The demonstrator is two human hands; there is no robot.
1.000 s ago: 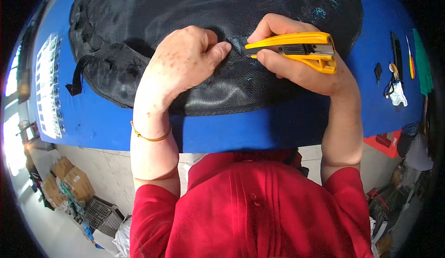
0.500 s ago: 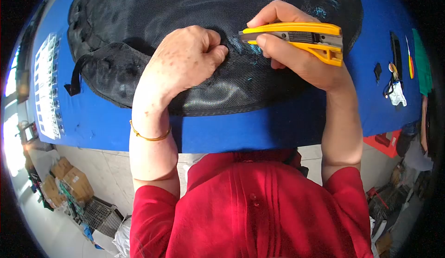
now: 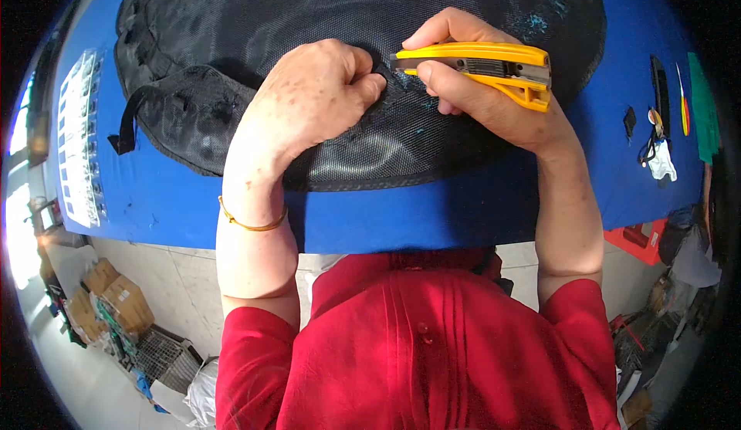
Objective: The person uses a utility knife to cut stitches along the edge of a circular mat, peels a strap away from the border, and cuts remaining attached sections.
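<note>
In the head view, the right hand (image 3: 505, 117) grips a yellow utility cutter (image 3: 494, 50) – its dark tip near the left hand (image 3: 309, 98), which rests curled closed on black mesh fabric (image 3: 370, 160); whether it pinches a fold, I cannot tell. The mesh lies across the blue tabletop (image 3: 370, 225).
</note>
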